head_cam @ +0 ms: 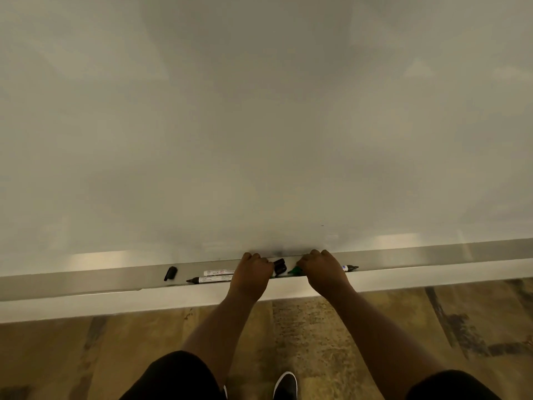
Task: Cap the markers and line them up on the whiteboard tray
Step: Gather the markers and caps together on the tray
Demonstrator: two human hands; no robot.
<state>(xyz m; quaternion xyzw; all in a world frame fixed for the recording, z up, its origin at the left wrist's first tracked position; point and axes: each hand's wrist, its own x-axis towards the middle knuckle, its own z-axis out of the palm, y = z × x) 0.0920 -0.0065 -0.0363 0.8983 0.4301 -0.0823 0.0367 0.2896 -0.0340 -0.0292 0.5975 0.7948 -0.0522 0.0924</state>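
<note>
Brushed aluminium whiteboard tray runs the whole width under the plain white whiteboard, and that's where all my stuff sits. Left of my hands there are two white-barrelled markers lying along the tray: one with a black tip end near the front edge, and another white one just behind it. A loose black cap lies further toward the left end, apart from both. Between my hands there's a second black cap and something green, a green marker or cap, can't tell which. A black-ended marker pokes out past my right hand.

Left hand is curled down into the tray; whether its fingers are actually gripping anything, I can't tell. Same for the right: curled, touching the green thing, grip hidden.

Handling-wise, I reckon these are light, stiff plastic tubes, smooth and keen to roll. I'd pinch mid-barrel, and hold caps by their sides so they push on straight. Wet tips smear, so keep off those.
</note>
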